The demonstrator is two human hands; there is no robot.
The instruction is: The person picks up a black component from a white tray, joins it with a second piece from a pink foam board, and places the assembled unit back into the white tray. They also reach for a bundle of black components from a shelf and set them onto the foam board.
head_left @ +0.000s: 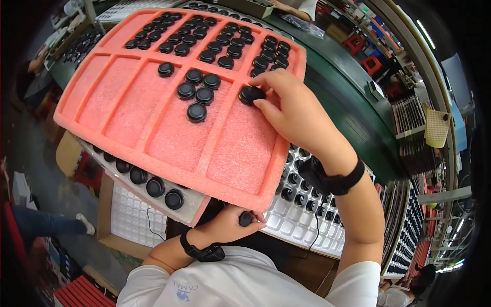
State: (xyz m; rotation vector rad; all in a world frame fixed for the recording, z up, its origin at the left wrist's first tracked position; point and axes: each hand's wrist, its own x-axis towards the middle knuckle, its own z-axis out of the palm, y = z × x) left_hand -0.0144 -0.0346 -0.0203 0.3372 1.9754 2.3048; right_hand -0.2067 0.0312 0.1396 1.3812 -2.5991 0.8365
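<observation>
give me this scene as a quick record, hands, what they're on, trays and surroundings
right hand: thumb and finger on a black cap in the pink tray's near right compartment
left hand: holding a second black cap below the tray edge
pink tray: divided; far compartments hold many caps, one near compartment holds a group of five
under it: a lower tray with black caps
right side: white tray with pockets, some filled
beyond: green surface
</observation>
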